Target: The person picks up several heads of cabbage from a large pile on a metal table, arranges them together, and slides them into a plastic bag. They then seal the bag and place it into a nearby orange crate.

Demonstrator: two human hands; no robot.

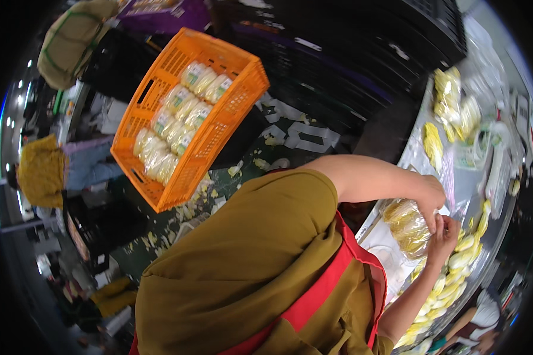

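A clear plastic bag of small yellow napa cabbages (406,228) rests on the work surface in front of me. My left hand (430,199) reaches over it from the upper side, fingers pinching the film at its far edge. My right hand (444,237) meets it there, thumb and fingertips gripping the same edge of the bag. Some of the film between my fingers is hidden. Beyond my right forearm, many loose yellow-white napa cabbages (448,284) lie along the metal table (499,242). A single cabbage (433,144) lies past my left hand.
An orange plastic crate (244,111) behind me holds several bagged cabbages (184,106). Dark stacked crates (320,57) stand nearby. Leaf scraps and paper strips (311,135) litter the floor. Other people (42,171) are around, one with arms (464,324) at the table's far side.
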